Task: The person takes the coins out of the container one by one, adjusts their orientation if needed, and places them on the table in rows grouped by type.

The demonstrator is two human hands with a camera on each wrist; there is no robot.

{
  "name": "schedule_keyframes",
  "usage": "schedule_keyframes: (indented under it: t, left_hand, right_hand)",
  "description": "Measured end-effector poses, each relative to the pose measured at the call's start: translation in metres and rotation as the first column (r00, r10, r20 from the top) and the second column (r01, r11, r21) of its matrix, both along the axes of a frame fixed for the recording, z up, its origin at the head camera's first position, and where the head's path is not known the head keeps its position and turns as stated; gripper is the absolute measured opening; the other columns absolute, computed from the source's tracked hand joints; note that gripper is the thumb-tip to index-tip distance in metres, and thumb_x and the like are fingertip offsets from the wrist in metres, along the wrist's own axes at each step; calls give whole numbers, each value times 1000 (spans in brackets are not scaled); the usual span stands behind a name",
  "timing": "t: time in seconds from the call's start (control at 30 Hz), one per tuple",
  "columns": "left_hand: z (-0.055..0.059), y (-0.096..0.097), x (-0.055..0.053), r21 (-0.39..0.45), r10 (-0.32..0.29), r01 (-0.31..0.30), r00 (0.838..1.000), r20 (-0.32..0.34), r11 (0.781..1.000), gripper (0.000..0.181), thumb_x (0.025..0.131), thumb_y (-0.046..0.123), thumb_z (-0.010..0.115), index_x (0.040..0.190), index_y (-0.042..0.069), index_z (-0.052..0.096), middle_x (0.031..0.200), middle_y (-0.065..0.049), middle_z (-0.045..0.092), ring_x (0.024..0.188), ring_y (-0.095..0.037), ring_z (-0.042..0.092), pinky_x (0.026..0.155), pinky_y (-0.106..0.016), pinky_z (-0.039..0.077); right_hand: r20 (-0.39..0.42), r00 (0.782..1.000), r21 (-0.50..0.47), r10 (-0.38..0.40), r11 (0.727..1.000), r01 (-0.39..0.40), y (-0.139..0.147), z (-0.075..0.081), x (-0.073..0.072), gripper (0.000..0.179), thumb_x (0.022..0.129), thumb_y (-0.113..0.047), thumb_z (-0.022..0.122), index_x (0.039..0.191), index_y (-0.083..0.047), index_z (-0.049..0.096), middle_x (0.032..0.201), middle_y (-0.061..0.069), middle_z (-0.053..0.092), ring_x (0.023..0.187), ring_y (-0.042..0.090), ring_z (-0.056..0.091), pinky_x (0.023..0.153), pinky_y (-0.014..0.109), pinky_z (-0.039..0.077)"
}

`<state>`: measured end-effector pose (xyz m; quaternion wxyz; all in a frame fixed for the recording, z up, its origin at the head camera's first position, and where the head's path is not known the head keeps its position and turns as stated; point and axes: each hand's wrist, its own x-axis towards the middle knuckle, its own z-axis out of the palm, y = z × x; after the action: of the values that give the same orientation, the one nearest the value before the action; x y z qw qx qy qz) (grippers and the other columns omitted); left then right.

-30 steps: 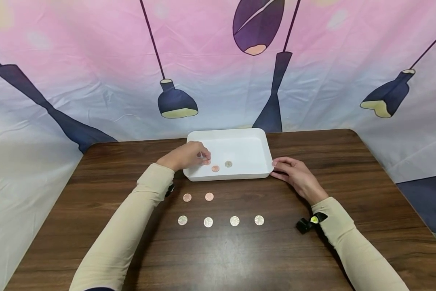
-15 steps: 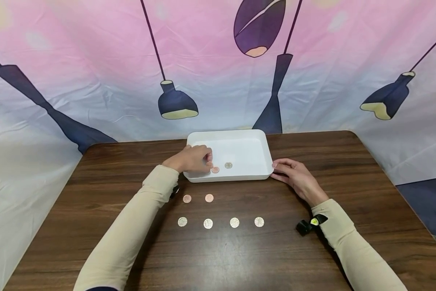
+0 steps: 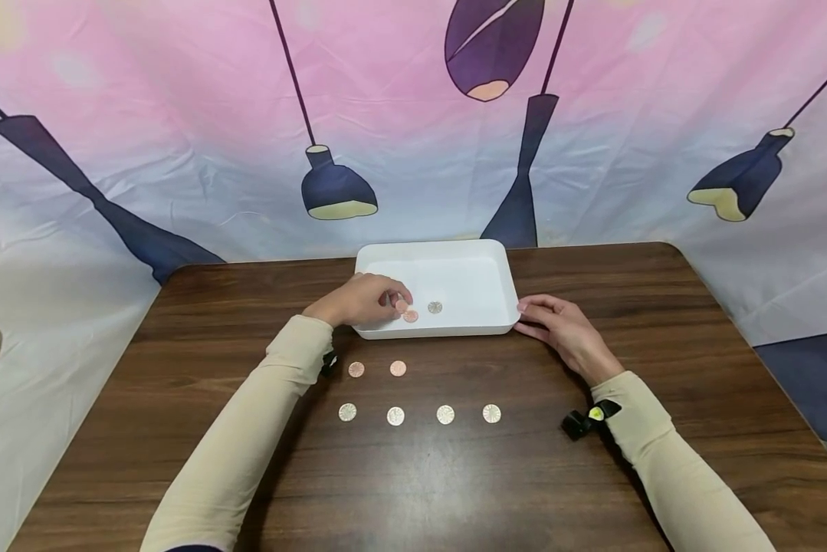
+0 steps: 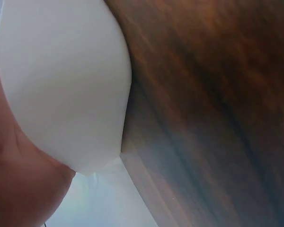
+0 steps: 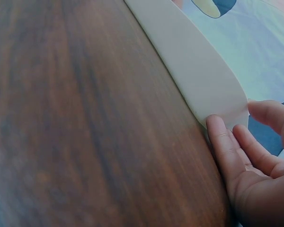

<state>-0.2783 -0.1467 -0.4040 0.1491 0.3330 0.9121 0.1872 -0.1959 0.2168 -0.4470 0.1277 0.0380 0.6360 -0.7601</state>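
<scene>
A white tray (image 3: pixel 464 276) stands at the table's far edge. My left hand (image 3: pixel 365 299) reaches in over its left side and pinches a copper-coloured coin (image 3: pixel 402 306) close to the tray floor. That coin overlaps a second copper-coloured coin (image 3: pixel 411 316), and a silver-coloured coin (image 3: pixel 434 307) lies to their right. At the near right corner, my right hand (image 3: pixel 558 330) holds the tray. The right wrist view shows its fingers (image 5: pixel 217 137) against the tray's outer wall (image 5: pixel 203 66) and rim. In the left wrist view, part of my left hand (image 4: pixel 23 175) shows beyond the wall.
Two copper-coloured coins, left (image 3: pixel 356 369) and right (image 3: pixel 398 369), lie before the tray on the brown wooden table (image 3: pixel 413 491). Nearer is a row of several pale coins (image 3: pixel 444 415). A printed cloth (image 3: pixel 413 176) hangs right behind the table.
My left hand has shifted slightly right within the tray, bringing the copper-coloured coin over the edge of the other one. My right hand and the tray have stayed in place.
</scene>
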Motion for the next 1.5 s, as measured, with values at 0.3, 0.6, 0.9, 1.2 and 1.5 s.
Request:
schedule_keyframes:
  t: [0.3,0.6,0.9,1.2,1.5]
  left_hand:
    - [-2,-2,-2,84,12,-12,1000,-7,996,26,100,7,71,125,7,75,102,-5,74,95,-20,65,88,-37,52]
    - [1,-6,3,163,-1,-5,999,37,987,34,102,-1,60,132,5,73,118,-9,75,99,-23,64,88,-37,52]
    - [17,-3,31,294,110,-121,993,51,948,35,105,1,58,137,9,71,125,-9,72,103,-26,65,89,-40,54]
    - [32,18,67,288,88,-111,992,92,951,31,104,4,63,132,10,73,105,-5,71,93,-22,65,83,-35,53]
    - [32,33,89,338,51,-211,903,426,917,35,100,-8,56,129,4,72,93,-12,66,69,-35,65,67,-40,58]
  right_hand:
    - [-7,1000,0,-4,1000,4,-1,-1,-1,27,107,-8,61,128,8,57,120,7,61,105,11,68,99,29,56]
    - [-5,1000,13,-3,1000,3,-1,-2,0,32,107,-9,61,132,11,55,120,7,61,105,11,68,100,30,56]
    - [-8,1000,14,2,1000,-2,-1,-2,0,24,107,-8,60,126,7,59,121,7,60,106,11,68,99,29,56]
    - [1,1000,-3,-10,1000,10,3,-3,-1,15,107,-6,60,120,3,62,117,6,61,104,10,68,97,29,57]
    - [-6,1000,9,11,1000,-11,2,0,-3,28,107,-6,59,130,10,55,117,6,62,105,10,68,100,30,56]
